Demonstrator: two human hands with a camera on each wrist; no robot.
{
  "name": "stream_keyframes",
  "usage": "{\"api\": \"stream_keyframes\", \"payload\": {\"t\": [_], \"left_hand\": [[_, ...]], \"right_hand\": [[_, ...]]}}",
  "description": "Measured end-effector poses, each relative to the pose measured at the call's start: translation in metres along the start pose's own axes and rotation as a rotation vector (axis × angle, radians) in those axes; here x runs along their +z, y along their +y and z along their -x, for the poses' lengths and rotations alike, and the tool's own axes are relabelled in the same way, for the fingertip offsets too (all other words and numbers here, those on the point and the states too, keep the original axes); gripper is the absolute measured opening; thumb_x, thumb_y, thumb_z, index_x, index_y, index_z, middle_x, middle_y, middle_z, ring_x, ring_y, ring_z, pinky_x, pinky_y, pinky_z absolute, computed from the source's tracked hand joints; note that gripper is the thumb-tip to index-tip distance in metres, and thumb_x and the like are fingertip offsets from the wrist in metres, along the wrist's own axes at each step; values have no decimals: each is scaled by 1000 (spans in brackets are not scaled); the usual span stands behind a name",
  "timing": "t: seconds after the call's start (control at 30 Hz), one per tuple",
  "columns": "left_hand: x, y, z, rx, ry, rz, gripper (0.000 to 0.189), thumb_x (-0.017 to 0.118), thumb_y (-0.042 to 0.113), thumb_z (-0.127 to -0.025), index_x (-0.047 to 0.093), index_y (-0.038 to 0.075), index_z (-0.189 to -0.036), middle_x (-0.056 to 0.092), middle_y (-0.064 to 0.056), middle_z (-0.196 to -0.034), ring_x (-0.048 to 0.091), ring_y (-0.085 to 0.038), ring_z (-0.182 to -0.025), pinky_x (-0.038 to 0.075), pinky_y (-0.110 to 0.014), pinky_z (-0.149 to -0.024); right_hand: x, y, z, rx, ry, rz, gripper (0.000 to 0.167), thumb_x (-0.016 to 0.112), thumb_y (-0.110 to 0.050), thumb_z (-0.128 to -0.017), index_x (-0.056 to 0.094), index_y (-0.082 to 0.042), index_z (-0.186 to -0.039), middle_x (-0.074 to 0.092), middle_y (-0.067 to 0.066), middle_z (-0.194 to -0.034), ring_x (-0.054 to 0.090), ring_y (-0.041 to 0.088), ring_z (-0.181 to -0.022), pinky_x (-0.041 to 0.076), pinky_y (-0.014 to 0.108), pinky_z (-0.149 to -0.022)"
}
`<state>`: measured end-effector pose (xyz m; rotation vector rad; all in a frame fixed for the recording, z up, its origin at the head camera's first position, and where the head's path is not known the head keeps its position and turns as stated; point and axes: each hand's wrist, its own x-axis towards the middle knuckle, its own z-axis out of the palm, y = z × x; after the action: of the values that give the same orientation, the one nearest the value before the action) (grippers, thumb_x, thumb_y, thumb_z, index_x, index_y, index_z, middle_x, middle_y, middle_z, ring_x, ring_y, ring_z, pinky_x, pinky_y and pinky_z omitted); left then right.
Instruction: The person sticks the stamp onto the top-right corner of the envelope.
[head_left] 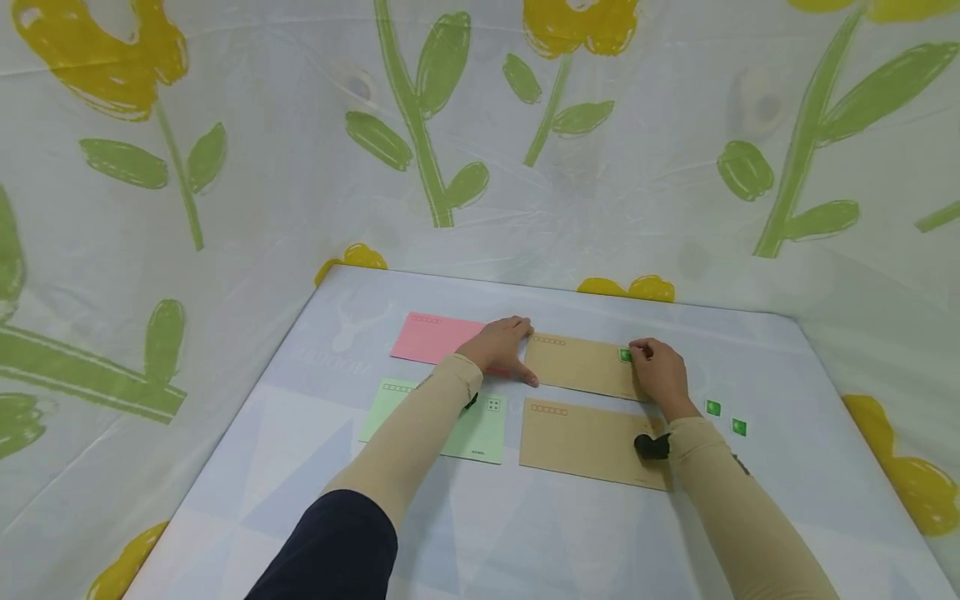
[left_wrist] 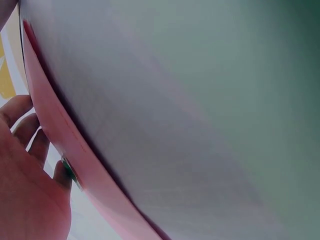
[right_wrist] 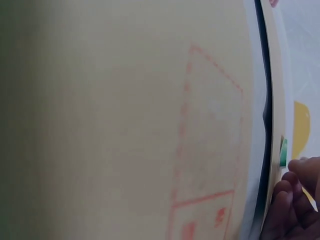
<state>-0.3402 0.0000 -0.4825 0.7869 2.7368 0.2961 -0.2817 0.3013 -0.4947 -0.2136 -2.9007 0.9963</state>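
Note:
My right hand [head_left: 663,375] pinches a small green stamp [head_left: 626,355] by its edge at the upper right corner of the far tan envelope [head_left: 577,362]. In the right wrist view the stamp [right_wrist: 283,152] stands at the tips of the thumb and fingers. My left hand [head_left: 498,346] lies with fingers and thumb spread at that envelope's left edge, over the right end of a pink envelope [head_left: 435,337]. The left wrist view shows a green stamp [left_wrist: 70,170] on the pink envelope [left_wrist: 65,125], beside the left thumb.
A second tan envelope [head_left: 577,442] lies nearer, beneath the right wrist, beside a light green envelope [head_left: 480,442] partly covered by the left forearm. Two loose green stamps [head_left: 713,407] are on the table [head_left: 465,533] to the right. A flower-printed curtain [head_left: 285,167] surrounds the table.

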Motion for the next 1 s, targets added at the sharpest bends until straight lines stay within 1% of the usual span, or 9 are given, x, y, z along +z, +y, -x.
{"api": "stream_keyframes", "payload": {"t": [0.13, 0.33, 0.5, 0.67, 0.87, 1.0], "left_hand": [[0, -1, 0, -1, 6, 9, 112, 82, 71, -68, 38, 16, -156, 31, -2, -164, 26, -20, -152, 22, -33, -125], [0, -2, 0, 11, 6, 22, 113, 83, 69, -68, 38, 14, -156, 31, -4, -164, 27, -23, -152, 23, -35, -125], [0, -1, 0, 12, 7, 11, 112, 83, 69, -68, 38, 14, -156, 31, -4, -164, 28, -22, -151, 23, -35, -125], [0, -1, 0, 10, 5, 15, 113, 83, 70, -68, 38, 14, -156, 31, -4, -164, 28, -23, -151, 23, -36, -125], [1, -1, 0, 9, 6, 14, 114, 82, 71, -68, 38, 15, -156, 32, -4, -163, 29, -23, -151, 24, -36, -125], [1, -1, -1, 8, 4, 13, 114, 82, 71, -68, 36, 15, -157, 29, -4, -165, 26, -22, -152, 22, -35, -125]], "right_hand": [[-1, 0, 1, 11, 6, -14, 34, 47, -22, -109, 64, 0, -128, 62, 22, -118, 55, 34, -101, 49, 48, -88], [-3, 0, 3, 9, 13, -14, 33, 50, -22, -108, 63, 0, -128, 61, 22, -118, 55, 35, -103, 50, 49, -88], [-5, 1, 7, -20, 23, -20, 33, 52, -20, -107, 63, 1, -130, 59, 22, -119, 56, 38, -108, 51, 52, -91], [-4, 4, 8, -50, 13, -19, 33, 54, -16, -105, 62, 1, -133, 58, 23, -126, 57, 40, -113, 52, 54, -94], [-4, 5, 8, -81, -4, -3, 35, 58, -13, -103, 62, 0, -135, 58, 22, -130, 59, 41, -113, 52, 54, -94], [-5, 5, 8, -95, -12, 15, 35, 59, -14, -102, 63, 0, -134, 57, 23, -133, 59, 42, -114, 52, 55, -94]]}}
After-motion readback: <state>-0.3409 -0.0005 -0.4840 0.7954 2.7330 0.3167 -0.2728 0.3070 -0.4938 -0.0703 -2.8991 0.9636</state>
